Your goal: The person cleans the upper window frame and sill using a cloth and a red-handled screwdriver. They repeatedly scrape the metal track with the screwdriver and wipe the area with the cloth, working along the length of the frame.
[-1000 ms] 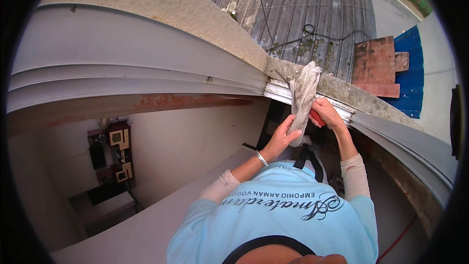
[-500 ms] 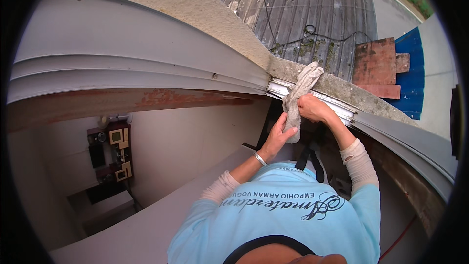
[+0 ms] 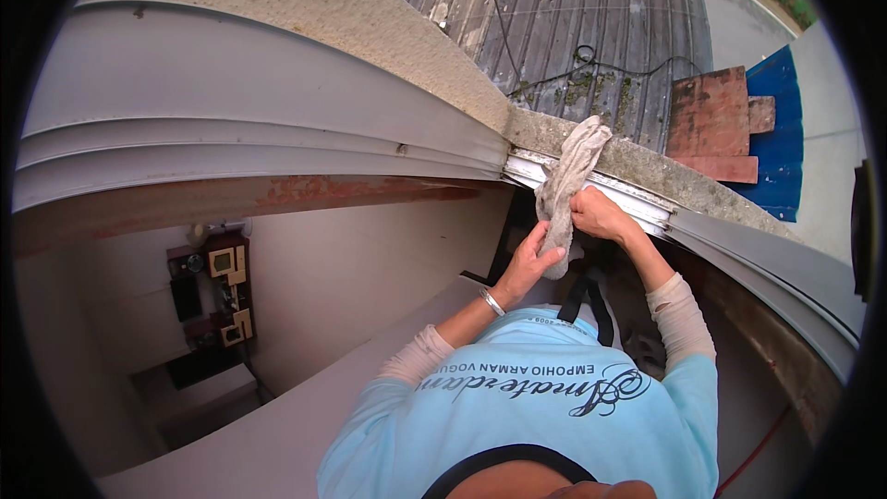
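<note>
A twisted, greyish-beige rag [image 3: 575,164] lies across the white window track [image 3: 632,198], its far end resting on the concrete sill [image 3: 679,180]. My left hand [image 3: 529,266] is closed on the rag's near end, thumb on top. My right hand [image 3: 601,213] is curled into a fist against the rag's right side, just over the inner edge of the track. Its fingertips are tucked out of sight, and it seems to grip a fold of the rag. A silver bracelet [image 3: 491,301] circles my left wrist.
Grey sliding window frames [image 3: 268,83] extend left and right of the opening. Outside lie a corrugated roof [image 3: 564,18] with a black cable, reddish boards [image 3: 711,120] and a blue sheet [image 3: 781,129]. Indoors at lower left, a dark wall-mounted unit [image 3: 217,286] hangs on the wall.
My right hand has shifted slightly right and nearer to me. The rag's near end and my left hand have come slightly nearer too; the far end stays on the sill.
</note>
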